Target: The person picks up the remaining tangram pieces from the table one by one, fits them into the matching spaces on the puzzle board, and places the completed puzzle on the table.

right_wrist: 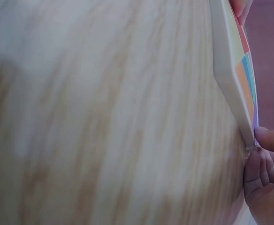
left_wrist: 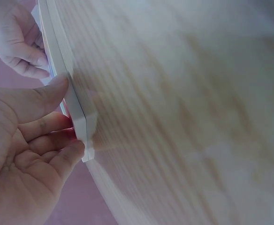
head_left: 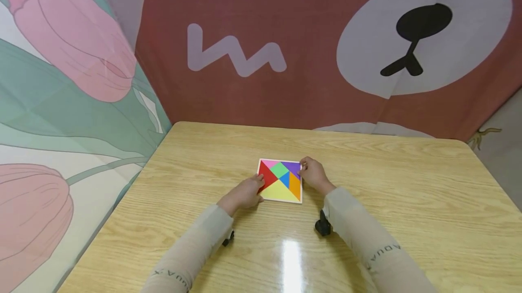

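Both arms wear beige sleeves (head_left: 359, 234) with dark lettering and black wrist-mounted cameras (head_left: 323, 225)

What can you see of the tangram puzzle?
The tangram is a flat square with a white frame, filled with red, yellow, orange, blue, green, pink and purple pieces. It lies on the wooden table. The left hand grips its left edge, the right hand its right edge.
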Action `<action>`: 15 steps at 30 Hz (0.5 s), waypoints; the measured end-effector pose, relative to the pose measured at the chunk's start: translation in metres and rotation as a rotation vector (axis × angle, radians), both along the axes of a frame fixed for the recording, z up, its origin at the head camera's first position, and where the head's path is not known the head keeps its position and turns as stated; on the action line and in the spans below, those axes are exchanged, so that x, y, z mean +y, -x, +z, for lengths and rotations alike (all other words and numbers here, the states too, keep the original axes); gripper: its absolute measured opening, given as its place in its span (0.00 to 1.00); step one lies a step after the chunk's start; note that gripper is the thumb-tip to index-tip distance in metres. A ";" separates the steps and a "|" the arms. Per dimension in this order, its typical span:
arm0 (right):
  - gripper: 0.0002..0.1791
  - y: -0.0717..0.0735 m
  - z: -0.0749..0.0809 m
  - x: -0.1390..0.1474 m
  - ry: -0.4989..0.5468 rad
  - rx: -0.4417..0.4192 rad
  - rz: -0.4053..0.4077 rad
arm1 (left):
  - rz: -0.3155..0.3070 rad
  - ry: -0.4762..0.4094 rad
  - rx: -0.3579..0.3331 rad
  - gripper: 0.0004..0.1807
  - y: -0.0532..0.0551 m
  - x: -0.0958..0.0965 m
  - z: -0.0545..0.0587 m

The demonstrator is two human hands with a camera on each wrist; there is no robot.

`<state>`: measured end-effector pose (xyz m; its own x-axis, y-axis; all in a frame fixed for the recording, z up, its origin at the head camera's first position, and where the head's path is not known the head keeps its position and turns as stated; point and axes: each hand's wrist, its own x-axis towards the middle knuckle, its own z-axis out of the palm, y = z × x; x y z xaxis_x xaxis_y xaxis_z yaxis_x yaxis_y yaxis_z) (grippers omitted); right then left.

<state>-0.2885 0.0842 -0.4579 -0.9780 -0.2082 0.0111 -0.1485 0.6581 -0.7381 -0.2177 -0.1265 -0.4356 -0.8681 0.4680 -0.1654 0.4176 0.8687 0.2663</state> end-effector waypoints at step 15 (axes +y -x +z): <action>0.08 -0.002 -0.002 0.004 0.017 0.019 0.056 | 0.005 0.009 -0.003 0.28 0.000 0.001 0.000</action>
<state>-0.2870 0.0881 -0.4600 -0.9644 -0.2623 0.0338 -0.1991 0.6358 -0.7457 -0.2180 -0.1254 -0.4357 -0.8698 0.4623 -0.1722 0.4125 0.8730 0.2602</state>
